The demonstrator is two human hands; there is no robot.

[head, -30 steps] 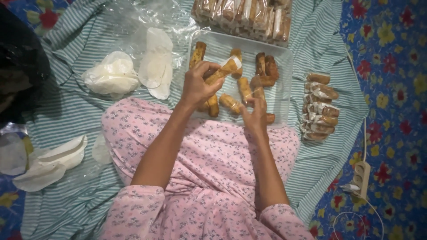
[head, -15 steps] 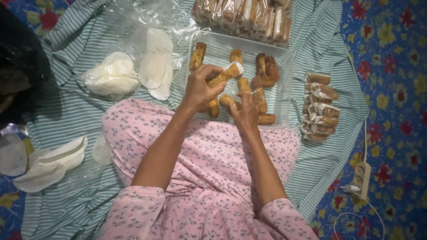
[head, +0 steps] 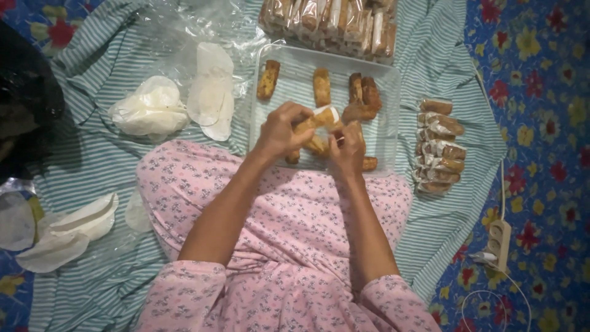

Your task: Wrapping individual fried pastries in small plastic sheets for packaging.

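Observation:
My left hand (head: 281,130) and my right hand (head: 348,147) meet over the near part of a clear plastic tray (head: 295,67). Together they hold a golden-brown pastry stick (head: 317,118) with a thin white wrapper around one end. Several bare pastry sticks (head: 322,86) lie in the tray beyond my fingers, and a few more lie under my hands. To the right of the tray, a row of wrapped pastry sticks (head: 439,146) rests on the striped cloth.
A larger stack of wrapped sticks (head: 330,23) lies beyond the tray. White round wrappers (head: 211,92) and a crumpled pile (head: 150,112) sit left of the tray, more wrappers (head: 66,229) at the near left. A power strip (head: 498,245) lies at the right.
My right hand has come in from the right side of the tray to join my left hand on the pastry stick. Both hands now sit closer together.

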